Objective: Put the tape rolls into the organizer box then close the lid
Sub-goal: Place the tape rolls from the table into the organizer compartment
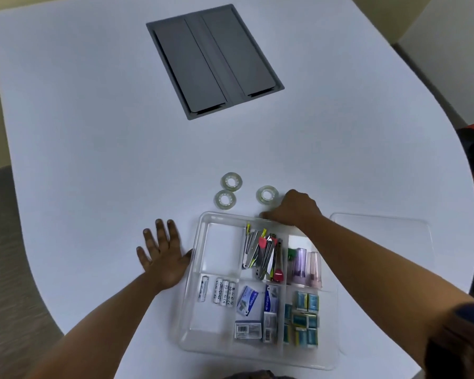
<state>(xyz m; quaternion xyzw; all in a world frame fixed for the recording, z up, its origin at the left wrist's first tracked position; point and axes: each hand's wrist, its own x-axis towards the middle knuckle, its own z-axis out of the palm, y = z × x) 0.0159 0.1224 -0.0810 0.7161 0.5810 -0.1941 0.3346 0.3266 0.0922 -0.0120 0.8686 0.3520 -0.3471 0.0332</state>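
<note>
Beyond the organizer box (pixel 257 285), three tape rolls (pixel 231 182) lie flat; both hands rest empty.

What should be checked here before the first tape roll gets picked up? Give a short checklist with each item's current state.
1. Tape rolls within reach: ok. All three tape rolls lie flat on the table, just beyond the box.
2. Box open: ok. The clear lid lies to its right.
3. Free compartment: ok. The far left compartment looks empty.
4. Right hand free: cannot tell. It rests at the box's far rim, fingers hidden.
5. Left hand steadying: ok. It lies flat beside the box's left wall.
</note>
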